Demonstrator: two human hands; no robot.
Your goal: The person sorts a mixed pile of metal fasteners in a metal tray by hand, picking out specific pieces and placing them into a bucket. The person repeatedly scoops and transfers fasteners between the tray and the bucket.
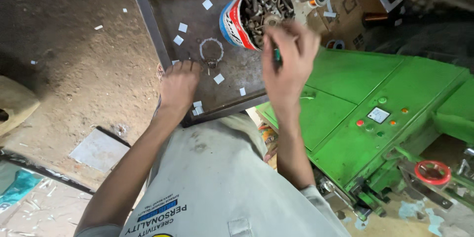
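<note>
A dark metal tray (148, 5) rests on my lap, dotted with small white paper squares and a chalk ring. My left hand (178, 85) lies fingers-down on the tray near its front edge, touching a small metal part beside the chalk ring (211, 49). A tin can (253, 16) with red, white and blue sides leans on the tray's far right, full of bolts and nuts. My right hand (288, 61) hovers at the can's mouth, fingers pinched on a small green-handled tool.
A green machine cabinet (365, 118) with buttons and a small gauge stands to my right, with a red handwheel (432, 172) lower right. A dirt floor spreads to the left, with a flat grey plate (98, 149) lying on it. Cardboard boxes sit beyond the tray.
</note>
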